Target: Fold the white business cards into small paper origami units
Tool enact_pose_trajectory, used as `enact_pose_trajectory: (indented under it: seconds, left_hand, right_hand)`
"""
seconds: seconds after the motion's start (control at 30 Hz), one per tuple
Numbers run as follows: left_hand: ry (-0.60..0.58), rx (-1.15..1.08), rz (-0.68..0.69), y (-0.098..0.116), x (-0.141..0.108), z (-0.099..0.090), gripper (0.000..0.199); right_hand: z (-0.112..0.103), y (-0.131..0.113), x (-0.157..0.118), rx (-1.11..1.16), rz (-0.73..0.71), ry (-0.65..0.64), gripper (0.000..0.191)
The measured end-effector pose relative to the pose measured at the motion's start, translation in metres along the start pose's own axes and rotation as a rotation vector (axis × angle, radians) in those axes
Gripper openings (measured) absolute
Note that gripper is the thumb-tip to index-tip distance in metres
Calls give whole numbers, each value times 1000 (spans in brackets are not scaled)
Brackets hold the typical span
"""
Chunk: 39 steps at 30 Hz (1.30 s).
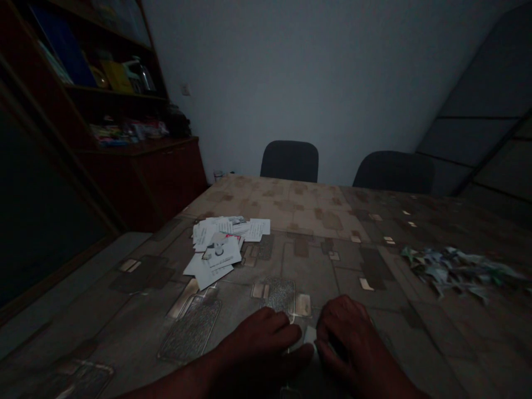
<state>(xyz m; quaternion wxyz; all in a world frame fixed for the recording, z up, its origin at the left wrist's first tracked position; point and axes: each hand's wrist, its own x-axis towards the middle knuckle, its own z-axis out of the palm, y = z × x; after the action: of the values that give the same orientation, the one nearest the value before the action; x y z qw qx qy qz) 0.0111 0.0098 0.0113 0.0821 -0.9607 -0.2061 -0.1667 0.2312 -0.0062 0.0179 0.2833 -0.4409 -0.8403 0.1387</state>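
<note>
Near the table's front edge, my left hand (pixel 266 343) is closed, its fingers curled and its thumb reaching toward a small pale piece of paper (pixel 310 334). Facing it, my right hand (pixel 349 339) is also closed, with thumb and fingertips at the paper's right side. Only a little of the paper shows between the hands; the dim light and my fingers hide the rest. Ahead and to the left lies a loose, overlapping pile of white printed cards or paper slips (pixel 218 260). Off to the right is a heap of crumpled or folded paper pieces (pixel 461 271), white with greenish marks.
A patterned cloth (pixel 307 255) covers the table. Two dark chairs (pixel 290 160) stand at its far side, before a plain wall. At the left is a wooden cabinet (pixel 166 172) with filled shelves. The room is dim.
</note>
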Motion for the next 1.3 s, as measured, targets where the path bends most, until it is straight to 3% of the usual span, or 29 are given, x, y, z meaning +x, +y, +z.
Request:
enact_pose_trajectory:
  seconds: [0.2, 0.53, 0.77, 0.9, 1.0, 1.1, 1.17, 1.3]
  left_hand:
    - [-45, -15, -16, 4, -1, 5, 14]
    - [-41, -1, -11, 5, 5, -8, 9]
    - [-69, 43, -9, 6, 4, -7, 11]
    - [24, 57, -22, 9, 0, 5, 16]
    - [94, 81, -39, 10, -1, 15, 6]
    - [106, 101, -26, 11, 2, 17, 7]
    - [106, 107, -17, 11, 4, 16, 9]
    - [94, 147, -9, 11, 4, 11, 10]
  right_hand:
    - [1, 2, -1, -60, -13, -17, 13]
    - [3, 1, -2, -117, -20, -17, 12]
    - [3, 5, -3, -87, 15, -56, 17]
    - [-11, 10, -3, -86, 31, -89, 17]
    - [-24, 9, 0, -96, -134, -95, 11]
    - [-26, 4, 2, -174, -321, -120, 18]
    - [-20, 3, 2, -245, -458, -9, 33]
    - [-8, 4, -1, -314, -458, -6, 37]
